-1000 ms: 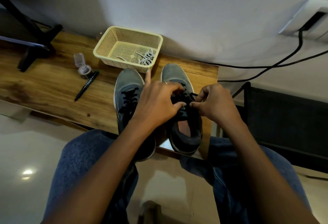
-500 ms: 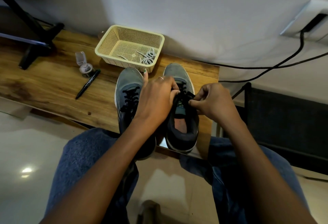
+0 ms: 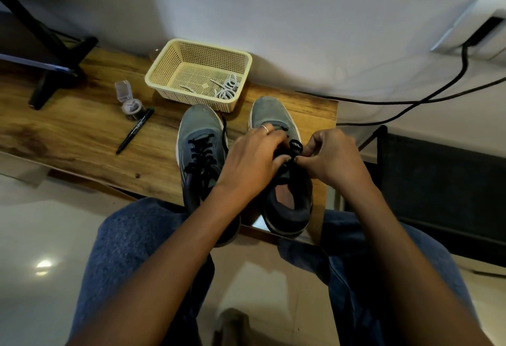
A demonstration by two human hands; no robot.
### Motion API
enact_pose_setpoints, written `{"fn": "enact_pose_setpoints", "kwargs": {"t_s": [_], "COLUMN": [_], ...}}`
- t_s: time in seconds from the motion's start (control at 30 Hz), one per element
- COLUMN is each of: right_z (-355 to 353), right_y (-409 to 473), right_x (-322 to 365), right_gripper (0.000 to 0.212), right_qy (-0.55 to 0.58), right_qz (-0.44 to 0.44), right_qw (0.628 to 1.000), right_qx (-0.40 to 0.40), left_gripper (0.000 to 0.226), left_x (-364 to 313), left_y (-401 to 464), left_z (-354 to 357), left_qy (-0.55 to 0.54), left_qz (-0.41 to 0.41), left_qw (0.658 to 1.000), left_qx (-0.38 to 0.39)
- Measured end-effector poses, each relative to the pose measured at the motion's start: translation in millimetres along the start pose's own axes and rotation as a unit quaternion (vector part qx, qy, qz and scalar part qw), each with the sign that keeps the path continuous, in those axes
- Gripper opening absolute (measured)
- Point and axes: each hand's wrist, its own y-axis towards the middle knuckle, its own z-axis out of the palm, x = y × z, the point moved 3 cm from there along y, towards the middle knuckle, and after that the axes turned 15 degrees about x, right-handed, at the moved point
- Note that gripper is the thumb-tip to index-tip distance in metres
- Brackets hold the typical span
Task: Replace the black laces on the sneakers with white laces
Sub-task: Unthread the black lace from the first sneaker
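Two grey sneakers stand side by side on the wooden table [image 3: 82,132], toes toward the wall. The left sneaker [image 3: 200,137] still carries its black lace [image 3: 202,151], one end trailing toward the toe. Over the right sneaker [image 3: 271,113], my left hand [image 3: 252,162] and my right hand [image 3: 331,156] both pinch its black lace [image 3: 294,148], which forms a small loop between my fingertips. My hands hide most of that shoe's eyelets. White laces [image 3: 227,89] lie coiled in the cream basket [image 3: 175,58] behind the shoes.
A black marker [image 3: 135,130] and a small clear open container [image 3: 128,102] lie left of the shoes. A black stand [image 3: 54,55] occupies the table's far left. Cables [image 3: 438,91] run along the wall at right, above a dark chair [image 3: 438,181]. My knees sit under the table's near edge.
My left index finger, raised a second ago, has come down onto the lace. Both hands shifted slightly toward the toe, and a lace loop now stands between them.
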Motion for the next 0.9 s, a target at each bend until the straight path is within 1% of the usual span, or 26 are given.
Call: {"fn": "enact_pose_setpoints", "kwargs": {"t_s": [0.1,0.2,0.3,0.37,0.43,0.53,0.57,0.7,0.8,0.83,0.9], "right_z": [1,1,1,3,4,3,3,3,3,3,4], "right_y": [1,1,2,1,0,-1,-1,-2,-3,-3,-3], "right_x": [0,-1,-1,1,2,1,1,3,4,5,5], "right_gripper": [0.017,0.016,0.015,0.016,0.016,0.015,0.015,0.015,0.015,0.014,0.014], "right_qy": [0.009,0.028,0.049,0.053,0.036,0.018,0.013,-0.001,-0.006,-0.009,-0.010], "right_qz": [0.002,0.004,0.005,0.003,0.000,-0.004,-0.003,-0.003,-0.004,-0.004,-0.005], "right_qw": [1.000,1.000,0.999,0.999,0.999,1.000,1.000,1.000,1.000,1.000,1.000], "right_qx": [0.004,0.003,-0.001,0.003,0.010,0.008,0.007,0.006,0.006,0.006,0.006], "left_gripper": [0.017,0.013,0.011,0.009,0.011,0.023,0.026,0.018,0.018,0.020,0.035], "left_x": [0,4,16,22,21,12,10,7,5,4,3], "left_y": [-2,-3,-3,-4,-3,0,0,-1,-1,-1,-1], "left_z": [-8,-14,-19,-19,-14,-4,-2,-2,-4,-5,-4], "left_qy": [-0.017,-0.047,-0.085,-0.098,-0.094,-0.071,-0.069,-0.074,-0.060,-0.061,-0.054], "left_qz": [-0.008,-0.028,-0.067,-0.091,-0.084,-0.034,-0.024,-0.027,-0.023,-0.014,0.009], "left_qw": [0.999,0.997,0.989,0.985,0.988,0.997,0.997,0.996,0.997,0.996,0.997], "left_qx": [-0.036,-0.063,-0.100,-0.112,-0.090,-0.010,0.001,-0.033,-0.052,-0.057,-0.047]}}
